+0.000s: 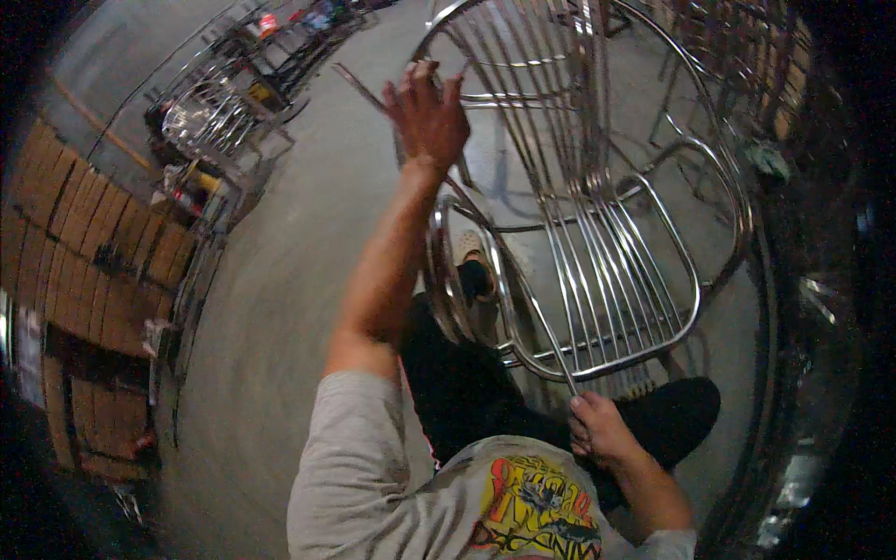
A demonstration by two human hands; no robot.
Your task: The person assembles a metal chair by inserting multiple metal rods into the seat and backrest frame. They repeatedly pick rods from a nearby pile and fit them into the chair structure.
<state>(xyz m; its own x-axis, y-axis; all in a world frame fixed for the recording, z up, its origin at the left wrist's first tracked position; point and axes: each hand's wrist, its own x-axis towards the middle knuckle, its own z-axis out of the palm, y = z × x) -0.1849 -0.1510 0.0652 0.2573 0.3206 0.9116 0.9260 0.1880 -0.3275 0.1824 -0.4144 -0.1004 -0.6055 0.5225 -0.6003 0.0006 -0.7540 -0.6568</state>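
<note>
A shiny metal chair frame [611,271] with slatted bars for its seat and back stands before me. My right hand [605,431] is wrapped round the near end of a long thin rod [532,297], just in front of the seat's front rail. The rod slants up and leftward across the chair's left side, and its far end sticks out beyond my left hand [427,112]. That hand is stretched out by the chair back's left edge, fingers spread and over the rod. Whether its palm touches the rod is hidden.
Stacked brown cartons [84,205] line the left side. Behind them, a workbench [229,117] carries metal parts and tools. More metal chair frames [747,56] stand at the back right. My shoe [469,247] rests on the grey floor [271,308] beside the chair.
</note>
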